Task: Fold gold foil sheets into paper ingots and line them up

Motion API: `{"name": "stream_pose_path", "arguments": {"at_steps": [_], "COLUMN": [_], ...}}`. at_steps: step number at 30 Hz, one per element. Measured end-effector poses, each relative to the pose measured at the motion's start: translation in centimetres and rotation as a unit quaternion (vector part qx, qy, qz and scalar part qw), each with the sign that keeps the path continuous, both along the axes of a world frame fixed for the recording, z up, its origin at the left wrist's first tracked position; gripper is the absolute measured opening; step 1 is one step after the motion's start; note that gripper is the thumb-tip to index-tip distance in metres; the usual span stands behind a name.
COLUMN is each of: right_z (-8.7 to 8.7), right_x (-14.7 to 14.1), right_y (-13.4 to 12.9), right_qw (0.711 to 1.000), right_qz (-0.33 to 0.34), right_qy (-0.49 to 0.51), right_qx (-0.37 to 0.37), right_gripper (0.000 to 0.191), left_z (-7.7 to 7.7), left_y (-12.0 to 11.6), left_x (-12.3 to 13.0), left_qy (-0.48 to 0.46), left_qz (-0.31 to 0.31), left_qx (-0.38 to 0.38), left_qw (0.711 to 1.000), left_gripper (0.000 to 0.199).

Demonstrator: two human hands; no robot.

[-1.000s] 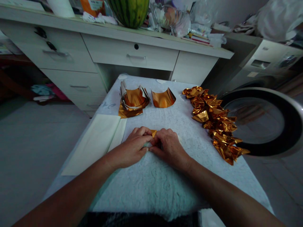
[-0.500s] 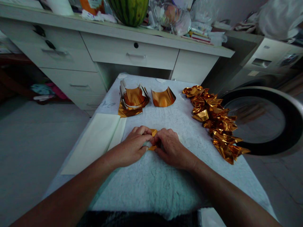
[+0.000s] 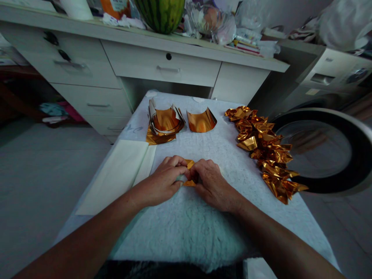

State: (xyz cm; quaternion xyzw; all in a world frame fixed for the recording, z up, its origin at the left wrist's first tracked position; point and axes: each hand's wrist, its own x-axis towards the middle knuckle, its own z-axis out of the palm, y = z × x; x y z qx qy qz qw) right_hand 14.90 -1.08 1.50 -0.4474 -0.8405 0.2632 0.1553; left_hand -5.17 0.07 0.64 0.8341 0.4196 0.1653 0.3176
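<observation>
Between my two hands, low over the middle of the cloth-covered table (image 3: pixel 186 228), is a small piece of gold foil paper (image 3: pixel 190 183), mostly hidden by my fingers. My left hand (image 3: pixel 168 178) pinches its left side with thumb and fingers. From the right, my right hand (image 3: pixel 210 182) is curled onto the same piece, its fingertips partly out of sight. Beyond them lie a curled stack of gold foil sheets (image 3: pixel 165 121) and a single curved foil sheet (image 3: pixel 201 121). Several folded gold foil pieces (image 3: pixel 261 149) form a long row to the right.
Folded white paper (image 3: pixel 113 174) lies along the table's left side. Behind stands a white drawer desk (image 3: pixel 165 69) bearing a watermelon (image 3: pixel 160 14) and plastic bags. At the right, a washing machine's open round door (image 3: pixel 322 151) sits close to the table edge.
Both hands stay at nearly the same spot with the foil paper between them. Slightly more of its gold surface shows between the fingers. The view has shifted a little.
</observation>
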Motion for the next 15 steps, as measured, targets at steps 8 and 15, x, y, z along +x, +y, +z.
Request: {"name": "stream_pose_path", "arguments": {"at_steps": [8, 15], "right_z": [-0.56, 0.14], "right_x": [-0.24, 0.49], "right_y": [0.12, 0.46], "right_qw": [0.999, 0.999], "right_qz": [-0.011, 0.041], "right_qy": [-0.024, -0.007], "right_qx": [0.031, 0.025], "right_gripper": [0.027, 0.032], "left_z": [0.05, 0.12], "left_y": [-0.01, -0.1], "left_x": [0.1, -0.2], "left_qy": [0.004, -0.005], "left_qz": [0.002, -0.009], "left_qx": [0.002, 0.008], "left_qw": [1.0, 1.0], "left_gripper": [0.031, 0.036]}}
